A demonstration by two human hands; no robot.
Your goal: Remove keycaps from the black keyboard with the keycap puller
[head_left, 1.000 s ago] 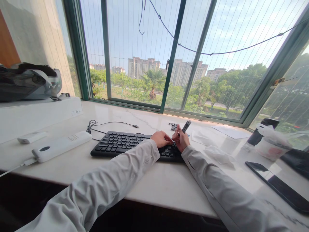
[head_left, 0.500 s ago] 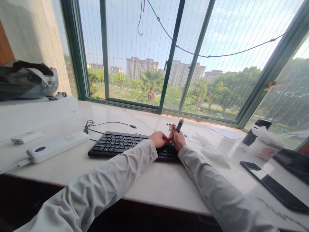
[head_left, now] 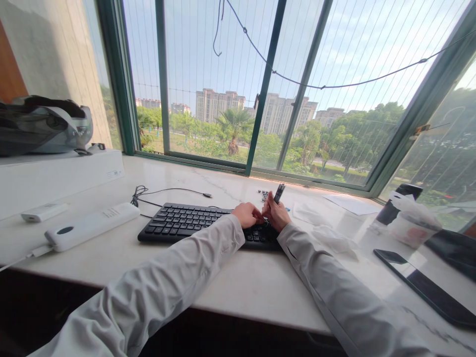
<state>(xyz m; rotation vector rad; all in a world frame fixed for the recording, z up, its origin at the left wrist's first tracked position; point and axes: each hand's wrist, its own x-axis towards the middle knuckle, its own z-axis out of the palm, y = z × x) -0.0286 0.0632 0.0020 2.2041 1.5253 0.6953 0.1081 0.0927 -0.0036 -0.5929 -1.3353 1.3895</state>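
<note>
A black keyboard lies on a pale marble sill below the window. My right hand is closed round a thin dark tool that sticks up and away from me, its lower end down at the keys on the keyboard's right part. My left hand rests curled on the keys just left of it, fingertips meeting the right hand; what it pinches is hidden. A few loose dark keycaps lie on the sill behind the hands.
Left of the keyboard lie a white power bank, a small white device and a black cable. A white box carries a helmet. At right are crumpled tissues, paper, a wrapped cup and a phone.
Both hands stay at the keyboard's right part. The tool's upper end has swung slightly from leaning right towards upright. The view has shifted a little.
</note>
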